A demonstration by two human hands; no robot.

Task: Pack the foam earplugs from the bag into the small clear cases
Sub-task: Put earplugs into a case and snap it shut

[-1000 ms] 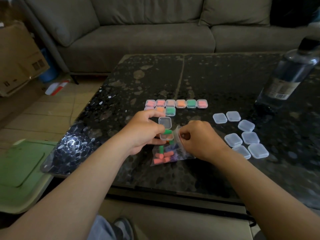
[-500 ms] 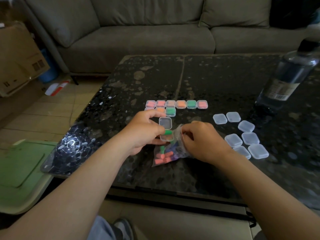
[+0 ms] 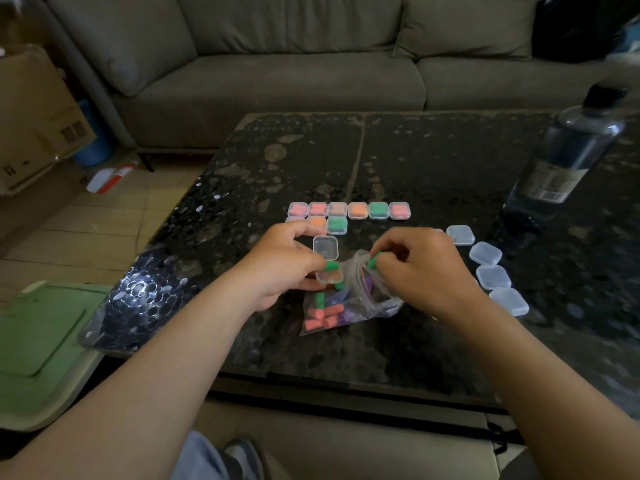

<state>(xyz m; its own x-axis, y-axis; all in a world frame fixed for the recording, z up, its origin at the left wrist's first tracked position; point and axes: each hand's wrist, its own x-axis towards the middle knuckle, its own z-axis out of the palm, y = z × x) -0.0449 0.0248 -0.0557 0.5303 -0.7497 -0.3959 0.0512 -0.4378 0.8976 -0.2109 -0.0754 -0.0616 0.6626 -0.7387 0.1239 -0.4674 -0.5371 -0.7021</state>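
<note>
Clear plastic, the bag [image 3: 379, 304] lies nearest us, pink and green earplugs [image 3: 323, 315] inside. Over its far edge our left hand [image 3: 280, 268] grips an open case [image 3: 328, 268], lid up, seemingly ready for the green earplug [image 3: 375, 262] our right hand [image 3: 424, 268] pinches at the bag's mouth. Beyond the bag sit filled cases [image 3: 349, 211].

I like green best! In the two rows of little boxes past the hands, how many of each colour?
Green cases: 2
Orange cases: 2
Pink or pinkish cases: 4
Half-hidden case, colour unclear: 1
Total: 9
</note>
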